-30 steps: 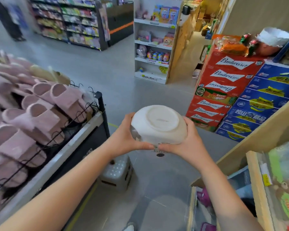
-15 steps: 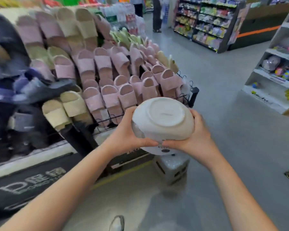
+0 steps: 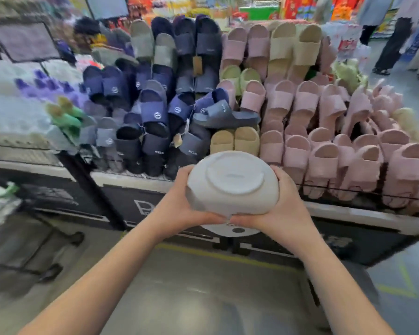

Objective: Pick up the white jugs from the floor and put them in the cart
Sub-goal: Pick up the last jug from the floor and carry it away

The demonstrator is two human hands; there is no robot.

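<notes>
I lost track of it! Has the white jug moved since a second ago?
Yes. The white jug has swung left along the slipper rack: from beyond its end to in front of its middle, by the beige slippers.

Single wide-angle view from the wearer's head, facing forward and down, white jug [image 3: 232, 182] close at centre, slipper rack [image 3: 121, 178] just beyond and square-on, floor [image 3: 203, 298] below, blurred left edge with perhaps a wheeled frame [image 3: 76, 238]
</notes>
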